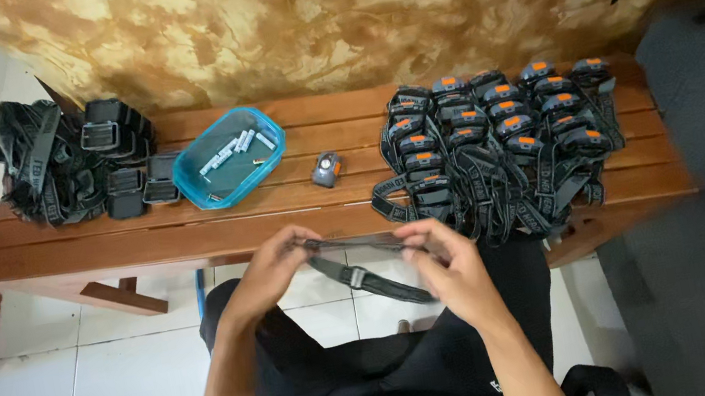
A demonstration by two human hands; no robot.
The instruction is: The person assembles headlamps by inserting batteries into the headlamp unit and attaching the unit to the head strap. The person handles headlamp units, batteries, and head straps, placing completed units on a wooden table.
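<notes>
We see loose strap pile (43, 166) far left, blue tray (206, 190) of small cylinders, lone lamp unit (327, 169) mid-bench. Left hand (265, 276) pinches elastic strap (366, 275) end; right hand (452, 269) pinches other end, strap stretched above lap. Our worry: strap could snap loose or twist; elbow might sweep finished headlamp heap (498, 143) off bench (138, 241).

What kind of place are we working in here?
Likely a small home workshop for headlamp assembly: a wooden bench on a tiled floor holds rows of headlamps and a blue tray of batteries, while both hands hold a strap.
</notes>
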